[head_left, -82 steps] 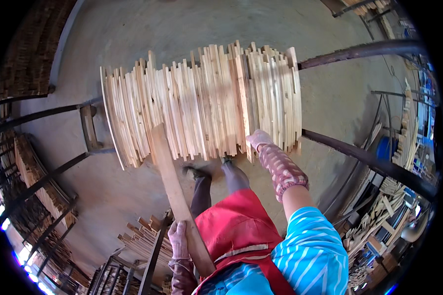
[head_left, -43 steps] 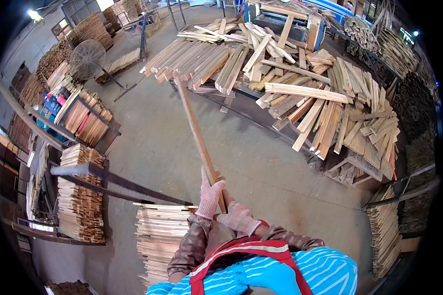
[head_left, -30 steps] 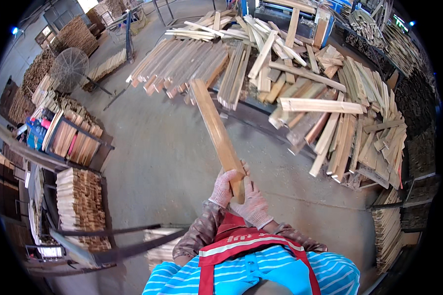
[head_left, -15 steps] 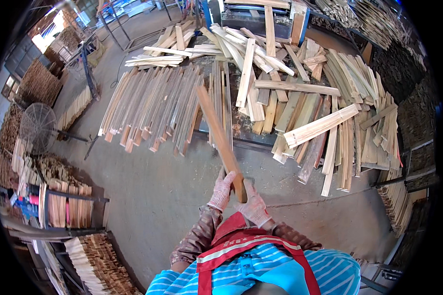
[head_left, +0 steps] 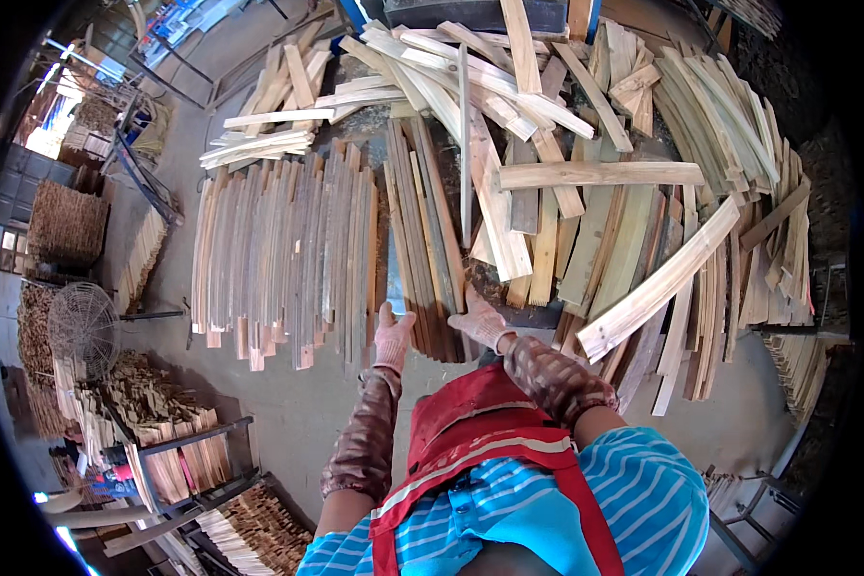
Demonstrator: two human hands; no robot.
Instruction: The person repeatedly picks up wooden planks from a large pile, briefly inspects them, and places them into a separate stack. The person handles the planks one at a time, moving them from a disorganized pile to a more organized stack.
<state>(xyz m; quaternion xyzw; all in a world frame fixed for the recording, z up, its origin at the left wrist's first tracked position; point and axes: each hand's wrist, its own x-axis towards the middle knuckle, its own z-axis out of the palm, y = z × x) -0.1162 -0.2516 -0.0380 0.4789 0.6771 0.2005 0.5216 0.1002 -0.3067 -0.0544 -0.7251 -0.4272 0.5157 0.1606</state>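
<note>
A narrow group of wooden boards [head_left: 422, 240] lies lengthwise in front of me at the middle of the bench. At its right edge my gloved right hand [head_left: 480, 320] touches the near part of the outer board, fingers stretched out. My gloved left hand [head_left: 392, 339] is open just left of the group's near end, fingers and thumb apart and nothing in them. A wide row of brownish-grey boards [head_left: 283, 254] lies to its left, with uneven near ends. Both hands wear pale knitted gloves.
Pale boards are heaped loosely [head_left: 528, 106] at the back and right. A curved plank [head_left: 658, 278] sticks out toward me on the right. A standing fan [head_left: 84, 329] and stacked wood are at the left. Grey floor [head_left: 288, 413] shows below the bench.
The single board that both hands held is out of them and appears laid on the middle group. My hands have moved apart and forward, and the view has come closer to the bench.
</note>
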